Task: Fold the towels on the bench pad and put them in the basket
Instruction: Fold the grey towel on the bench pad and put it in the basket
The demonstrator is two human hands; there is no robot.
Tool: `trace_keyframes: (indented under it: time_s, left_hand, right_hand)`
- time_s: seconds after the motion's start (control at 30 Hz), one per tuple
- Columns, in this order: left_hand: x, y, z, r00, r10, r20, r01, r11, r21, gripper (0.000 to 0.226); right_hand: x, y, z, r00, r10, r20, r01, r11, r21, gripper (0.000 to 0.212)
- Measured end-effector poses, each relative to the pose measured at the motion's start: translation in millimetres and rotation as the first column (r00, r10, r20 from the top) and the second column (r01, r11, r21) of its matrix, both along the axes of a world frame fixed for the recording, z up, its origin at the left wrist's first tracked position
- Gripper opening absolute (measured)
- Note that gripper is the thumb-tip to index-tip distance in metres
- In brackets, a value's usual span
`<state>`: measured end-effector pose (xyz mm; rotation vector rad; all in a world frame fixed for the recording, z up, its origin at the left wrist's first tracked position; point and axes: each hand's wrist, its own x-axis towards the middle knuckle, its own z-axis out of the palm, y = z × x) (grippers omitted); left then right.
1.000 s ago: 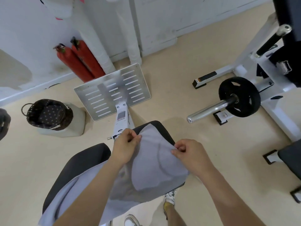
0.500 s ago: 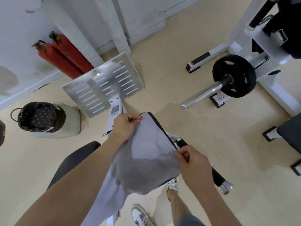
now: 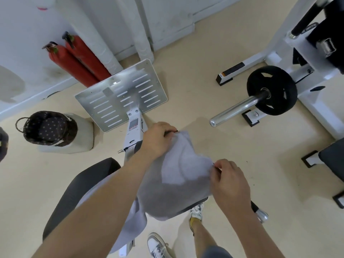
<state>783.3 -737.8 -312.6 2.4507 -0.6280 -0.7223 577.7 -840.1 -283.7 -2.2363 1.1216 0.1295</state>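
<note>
Basket (image 3: 50,127) far left; footplate (image 3: 121,99) ahead, barbell (image 3: 236,108) right (towel (image 3: 176,183) drapes bench pad (image 3: 74,192)).

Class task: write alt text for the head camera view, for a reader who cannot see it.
The left hand and right hand each pinch a corner of a grey towel over a dark bench pad. A dotted basket sits apart at the left.

A soft grey towel (image 3: 178,187) hides nearly all of the black front bench pad (image 3: 193,205); only a thin strip along the pad's near edge shows. The left hand (image 3: 156,142) has its fingertips tucked out of sight at the towel's far corner. The right hand (image 3: 229,181) and its forearm cover most of the black chrome-capped handle (image 3: 260,215). The printed label (image 3: 133,125) on the white bench frame is too small to read. A dark rounded object (image 3: 2,144) is cut off by the view's left edge.
</note>
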Motion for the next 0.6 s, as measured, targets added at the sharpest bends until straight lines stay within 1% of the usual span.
trace_keyframes:
  time_s: [0.03, 0.07, 0.13, 0.17, 0.2, 0.3, 0.4, 0.47, 0.5, 0.53, 0.6]
  left_hand:
    - [-5, 8, 13, 0.998, 0.062, 0.013, -0.061, 0.997, -0.056, 0.023]
    - [-12, 21, 31, 0.989, 0.146, 0.030, -0.142, 0.984, -0.110, 0.024]
    - [-34, 61, 68, 0.953, 0.299, 0.042, -0.285, 0.939, -0.193, 0.027]
    - [-47, 89, 80, 0.940, 0.337, 0.057, -0.319, 0.924, -0.210, 0.028]
    - [-62, 119, 89, 0.929, 0.359, 0.094, -0.335, 0.920, -0.204, 0.028]
    - [-103, 216, 97, 0.868, 0.443, 0.222, -0.433, 0.896, -0.097, 0.024]
    - [-141, 297, 94, 0.765, 0.573, 0.295, -0.600, 0.800, 0.000, 0.023]
    - [-161, 329, 87, 0.705, 0.642, 0.302, -0.676, 0.737, 0.010, 0.018]
    - [-170, 339, 83, 0.697, 0.653, 0.296, -0.688, 0.725, 0.021, 0.013]
    - [-178, 347, 77, 0.708, 0.647, 0.284, -0.683, 0.729, 0.042, 0.011]
    - [-191, 355, 62, 0.754, 0.603, 0.260, -0.638, 0.766, 0.074, 0.019]
  right_hand:
    - [0, -1, 5, 0.998, 0.045, 0.038, -0.043, 0.998, -0.048, 0.011]
    - [2, 1, 14, 0.990, 0.120, 0.076, -0.112, 0.989, -0.099, 0.016]
    - [12, 7, 31, 0.949, 0.287, 0.127, -0.264, 0.949, -0.172, 0.025]
    - [19, 14, 40, 0.918, 0.368, 0.146, -0.337, 0.920, -0.199, 0.027]
    - [28, 23, 47, 0.879, 0.447, 0.169, -0.405, 0.884, -0.233, 0.027]
    - [55, 70, 56, 0.728, 0.646, 0.229, -0.580, 0.759, -0.296, 0.024]
    - [74, 137, 49, 0.564, 0.786, 0.254, -0.709, 0.618, -0.340, 0.029]
    - [79, 179, 42, 0.476, 0.825, 0.306, -0.758, 0.561, -0.332, 0.033]
    - [81, 198, 38, 0.438, 0.844, 0.309, -0.779, 0.528, -0.339, 0.035]
    - [81, 216, 35, 0.400, 0.867, 0.299, -0.801, 0.489, -0.346, 0.037]
    - [83, 247, 27, 0.328, 0.902, 0.281, -0.853, 0.410, -0.322, 0.045]
